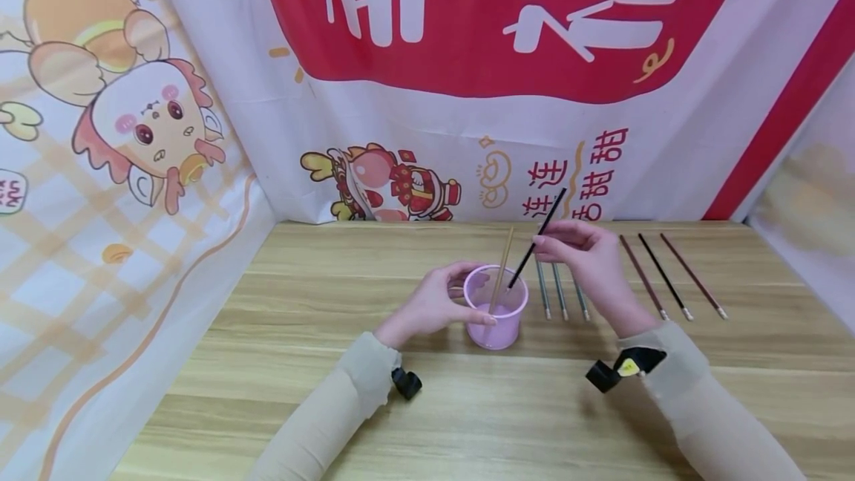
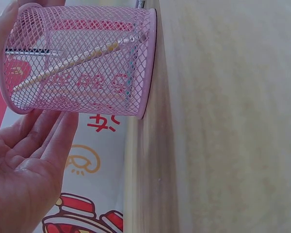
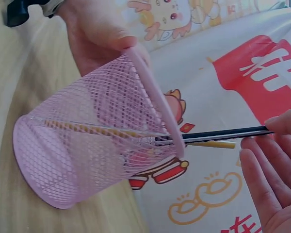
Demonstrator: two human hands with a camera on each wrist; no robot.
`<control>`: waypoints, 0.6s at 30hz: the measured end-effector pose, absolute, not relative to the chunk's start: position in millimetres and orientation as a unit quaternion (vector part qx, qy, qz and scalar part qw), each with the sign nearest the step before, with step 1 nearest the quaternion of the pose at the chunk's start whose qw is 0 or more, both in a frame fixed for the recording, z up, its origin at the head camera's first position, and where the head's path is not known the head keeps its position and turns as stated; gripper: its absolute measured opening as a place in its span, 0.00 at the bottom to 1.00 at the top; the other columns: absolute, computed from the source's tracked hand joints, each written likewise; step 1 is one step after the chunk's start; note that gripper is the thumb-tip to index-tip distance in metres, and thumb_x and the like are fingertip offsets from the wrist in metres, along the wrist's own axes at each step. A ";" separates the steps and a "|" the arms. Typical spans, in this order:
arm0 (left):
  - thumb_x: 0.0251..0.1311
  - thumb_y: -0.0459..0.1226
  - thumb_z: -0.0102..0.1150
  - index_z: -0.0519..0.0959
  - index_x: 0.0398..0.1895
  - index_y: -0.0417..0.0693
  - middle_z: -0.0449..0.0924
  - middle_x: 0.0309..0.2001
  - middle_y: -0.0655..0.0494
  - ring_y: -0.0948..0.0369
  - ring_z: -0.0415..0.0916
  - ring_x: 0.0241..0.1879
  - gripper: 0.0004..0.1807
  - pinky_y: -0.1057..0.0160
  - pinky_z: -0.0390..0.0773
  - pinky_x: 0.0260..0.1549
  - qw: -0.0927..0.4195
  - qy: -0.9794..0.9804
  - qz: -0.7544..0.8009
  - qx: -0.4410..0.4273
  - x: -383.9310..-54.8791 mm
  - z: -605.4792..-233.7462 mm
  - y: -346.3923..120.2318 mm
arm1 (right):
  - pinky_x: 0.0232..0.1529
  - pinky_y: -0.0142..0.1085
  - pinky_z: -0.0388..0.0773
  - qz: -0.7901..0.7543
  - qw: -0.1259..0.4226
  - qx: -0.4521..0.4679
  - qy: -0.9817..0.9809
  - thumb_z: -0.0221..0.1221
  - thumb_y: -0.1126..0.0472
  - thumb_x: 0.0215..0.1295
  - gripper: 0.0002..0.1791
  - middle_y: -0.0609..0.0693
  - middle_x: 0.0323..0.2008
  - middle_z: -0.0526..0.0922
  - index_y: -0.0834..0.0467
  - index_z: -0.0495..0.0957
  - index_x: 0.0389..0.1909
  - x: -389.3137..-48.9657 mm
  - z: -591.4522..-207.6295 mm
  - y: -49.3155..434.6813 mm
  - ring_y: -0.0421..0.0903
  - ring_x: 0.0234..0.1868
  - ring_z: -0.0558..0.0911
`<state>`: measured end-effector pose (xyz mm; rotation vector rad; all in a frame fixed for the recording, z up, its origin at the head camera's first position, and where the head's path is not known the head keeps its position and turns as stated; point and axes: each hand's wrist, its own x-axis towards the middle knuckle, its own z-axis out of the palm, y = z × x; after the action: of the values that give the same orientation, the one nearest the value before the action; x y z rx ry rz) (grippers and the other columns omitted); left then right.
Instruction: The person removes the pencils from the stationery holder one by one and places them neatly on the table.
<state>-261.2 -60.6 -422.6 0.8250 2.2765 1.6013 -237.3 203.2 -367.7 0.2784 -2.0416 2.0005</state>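
A pink mesh pencil cup (image 1: 493, 334) stands upright on the table. My left hand (image 1: 433, 301) holds it from the left, thumb at the near rim and fingers around the far side. Inside leans a yellow pencil (image 1: 502, 262), its upper part sticking out above the rim. My right hand (image 1: 593, 262) pinches a black pencil (image 1: 555, 208) between thumb and fingers over the cup's right side. In the right wrist view the black pencil (image 3: 218, 134) slants through the cup's mouth, with its silver-banded lower end inside the mesh.
Three teal pencils (image 1: 561, 294) lie side by side behind and below my right hand. Further right lie a brown pencil (image 1: 643, 275), another black pencil (image 1: 664, 275) and a reddish-brown pencil (image 1: 692, 275). A printed cloth (image 1: 414, 125) hangs along the table's back edge.
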 end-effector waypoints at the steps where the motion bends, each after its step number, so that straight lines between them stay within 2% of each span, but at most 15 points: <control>1: 0.45 0.37 0.84 0.73 0.69 0.52 0.78 0.61 0.54 0.55 0.77 0.59 0.44 0.61 0.77 0.58 0.118 0.778 0.547 0.285 -261.3 -422.5 -60.8 | 0.40 0.41 0.87 0.694 0.142 0.096 -0.700 0.70 0.66 0.63 0.15 0.52 0.37 0.89 0.70 0.81 0.47 -236.8 -366.3 204.8 0.47 0.33 0.89; 6: 0.45 0.38 0.84 0.73 0.69 0.52 0.78 0.61 0.54 0.55 0.77 0.59 0.44 0.62 0.77 0.58 0.116 0.775 0.549 0.290 -260.9 -422.3 -61.4 | 0.41 0.39 0.86 0.708 0.179 0.082 -0.678 0.71 0.65 0.63 0.13 0.53 0.37 0.88 0.65 0.83 0.45 -234.6 -357.6 214.4 0.47 0.34 0.89; 12: 0.45 0.39 0.84 0.73 0.69 0.51 0.78 0.61 0.54 0.57 0.77 0.59 0.44 0.62 0.77 0.58 0.115 0.779 0.544 0.290 -260.3 -422.1 -61.4 | 0.41 0.38 0.86 0.751 0.222 0.083 -0.617 0.71 0.67 0.62 0.15 0.56 0.38 0.88 0.69 0.83 0.47 -234.1 -350.3 227.1 0.47 0.34 0.88; 18: 0.44 0.38 0.84 0.73 0.69 0.51 0.78 0.61 0.55 0.57 0.77 0.59 0.45 0.62 0.77 0.58 0.114 0.779 0.546 0.288 -259.7 -422.1 -60.7 | 0.42 0.35 0.86 0.752 0.233 0.062 -0.614 0.72 0.64 0.61 0.17 0.56 0.39 0.88 0.69 0.83 0.48 -233.5 -349.9 242.0 0.46 0.34 0.87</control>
<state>-259.7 -60.7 -422.1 0.8448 2.2826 1.6002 -233.5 242.0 -349.9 0.1709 -1.6857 2.0640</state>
